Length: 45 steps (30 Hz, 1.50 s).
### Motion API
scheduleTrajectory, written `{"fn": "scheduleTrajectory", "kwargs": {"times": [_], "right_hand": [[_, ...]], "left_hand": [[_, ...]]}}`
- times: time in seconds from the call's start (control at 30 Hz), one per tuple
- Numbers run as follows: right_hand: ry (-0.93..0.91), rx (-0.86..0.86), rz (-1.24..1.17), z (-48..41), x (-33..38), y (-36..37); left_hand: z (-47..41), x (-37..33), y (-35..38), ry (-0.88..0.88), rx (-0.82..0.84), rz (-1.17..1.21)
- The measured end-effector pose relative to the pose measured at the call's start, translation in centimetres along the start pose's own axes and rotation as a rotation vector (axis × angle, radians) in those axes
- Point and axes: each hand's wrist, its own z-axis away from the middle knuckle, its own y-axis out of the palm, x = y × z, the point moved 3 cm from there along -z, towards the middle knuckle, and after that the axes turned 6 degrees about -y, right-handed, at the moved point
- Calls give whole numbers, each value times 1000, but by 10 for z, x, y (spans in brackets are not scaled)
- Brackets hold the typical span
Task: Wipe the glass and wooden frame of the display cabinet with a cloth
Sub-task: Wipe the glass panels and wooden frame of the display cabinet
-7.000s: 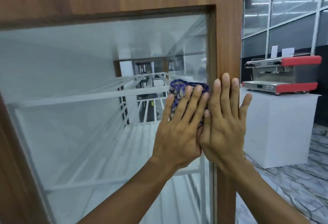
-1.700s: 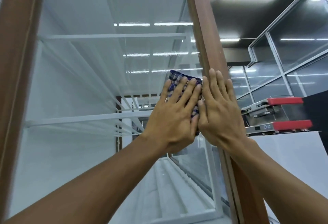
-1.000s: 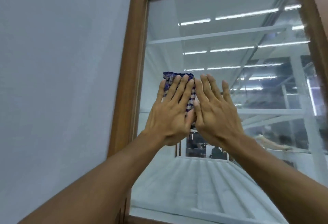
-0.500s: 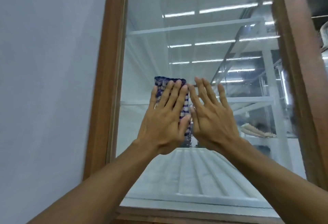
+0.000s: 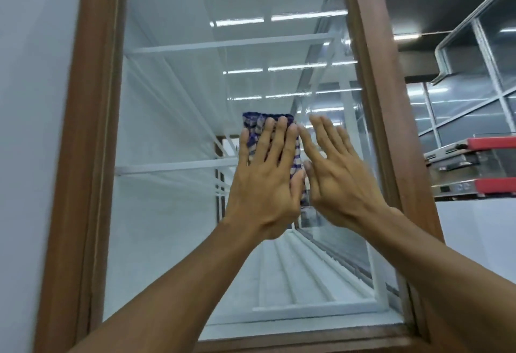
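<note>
Now that the sweep has left the wooden frame (image 5: pixel 92 129) at left, cloth (image 5: pixel 255 122) lies mid-glass (image 5: pixel 173 101), pressed under flat left hand (image 5: pixel 265 185); right hand (image 5: pixel 337 182) spread alongside; right strip likely pending

Glass (image 5: pixel 173 118) open to sweep; wooden frame (image 5: pixel 92 143) hems L & R.

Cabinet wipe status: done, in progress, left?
Done: cannot tell; glass shows no obvious smears. In hand: left hand presses cloth flat on mid-pane, right hand open beside it. Left: probably the frame, no hand on it now.
</note>
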Motion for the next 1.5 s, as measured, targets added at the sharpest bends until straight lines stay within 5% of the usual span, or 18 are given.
{"fn": "scheduleTrajectory", "kwargs": {"times": [0.1,0.23,0.47,0.63,0.87,1.13,1.5], "right_hand": [[-21,58,200,16,-33,-17],[-38,87,253,26,-56,-21],[90,-135,-3,48,-67,-26],[126,-185,-15,54,-68,-25],[116,-234,-99,72,-67,-26],[156,-139,93,74,-33,-15],[56,-149,-136,14,63,28]], "left_hand": [[22,0,6,103,16,-26],[-36,-18,5,-77,-17,38],[-22,-59,16,176,41,-14],[-86,-65,8,-49,48,27],[-41,-108,28,99,55,40],[-3,-75,20,134,15,42],[37,39,-8,26,-43,-38]]}}
